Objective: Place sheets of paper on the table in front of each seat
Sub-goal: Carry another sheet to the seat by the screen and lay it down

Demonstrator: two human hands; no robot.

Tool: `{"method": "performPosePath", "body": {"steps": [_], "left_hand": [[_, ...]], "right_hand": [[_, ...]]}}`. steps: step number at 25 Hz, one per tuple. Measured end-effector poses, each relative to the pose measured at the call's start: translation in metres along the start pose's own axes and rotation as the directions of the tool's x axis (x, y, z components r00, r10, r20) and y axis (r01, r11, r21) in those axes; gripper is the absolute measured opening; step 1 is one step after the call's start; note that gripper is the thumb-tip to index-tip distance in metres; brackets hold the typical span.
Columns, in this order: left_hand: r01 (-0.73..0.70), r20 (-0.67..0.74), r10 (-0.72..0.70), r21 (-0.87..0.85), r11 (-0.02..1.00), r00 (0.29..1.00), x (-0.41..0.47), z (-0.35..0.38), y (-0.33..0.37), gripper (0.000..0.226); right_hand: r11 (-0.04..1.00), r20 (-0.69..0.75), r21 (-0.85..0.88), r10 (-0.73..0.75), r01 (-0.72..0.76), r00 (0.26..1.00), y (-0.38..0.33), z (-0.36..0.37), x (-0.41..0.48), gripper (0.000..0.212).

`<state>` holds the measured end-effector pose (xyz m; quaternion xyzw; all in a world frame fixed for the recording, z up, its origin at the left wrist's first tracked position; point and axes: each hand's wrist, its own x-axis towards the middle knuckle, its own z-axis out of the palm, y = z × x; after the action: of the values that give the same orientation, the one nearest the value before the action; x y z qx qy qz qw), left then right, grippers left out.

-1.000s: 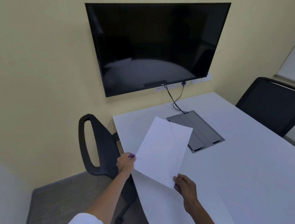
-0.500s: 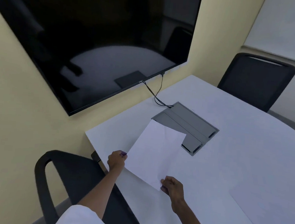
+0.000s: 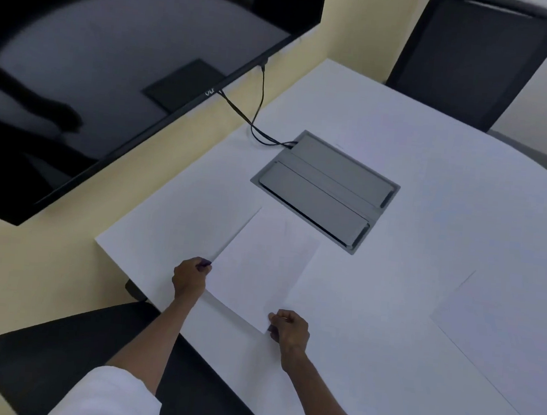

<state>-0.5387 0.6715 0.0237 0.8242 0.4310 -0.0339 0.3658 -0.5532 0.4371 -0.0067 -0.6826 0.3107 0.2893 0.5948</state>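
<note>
Gripping one sheet (image 3: 262, 266) low over the white table (image 3: 388, 316), both hands (image 3: 189, 279) pinch its edges

The worktop (image 3: 388, 316) is plain white, as are the sheet of paper (image 3: 260, 272) at its 9 o'clock side and a second sheet (image 3: 501, 343) at 3 o'clock. The cable box (image 3: 325, 190) is grey. Both chairs (image 3: 474, 56) are black, the wall (image 3: 28, 268) pale yellow, the sleeve (image 3: 106, 398) white.
</note>
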Motion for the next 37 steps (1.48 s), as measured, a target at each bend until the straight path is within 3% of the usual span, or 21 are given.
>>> {"method": "performPosePath", "body": {"steps": [16,37], "left_hand": [[-0.016,0.05,0.017,-0.012,1.0,0.999,0.048,0.021,-0.018,0.017],[0.038,-0.009,-0.039,-0.017,0.999,0.999,0.049,0.029,-0.034,0.015]], "right_hand": [[0.987,-0.159,-0.102,0.104,-0.121,0.982,0.01,0.037,0.017,0.013],[0.982,-0.209,-0.186,0.002,-0.042,0.978,0.023,0.044,0.014,0.018]]}}
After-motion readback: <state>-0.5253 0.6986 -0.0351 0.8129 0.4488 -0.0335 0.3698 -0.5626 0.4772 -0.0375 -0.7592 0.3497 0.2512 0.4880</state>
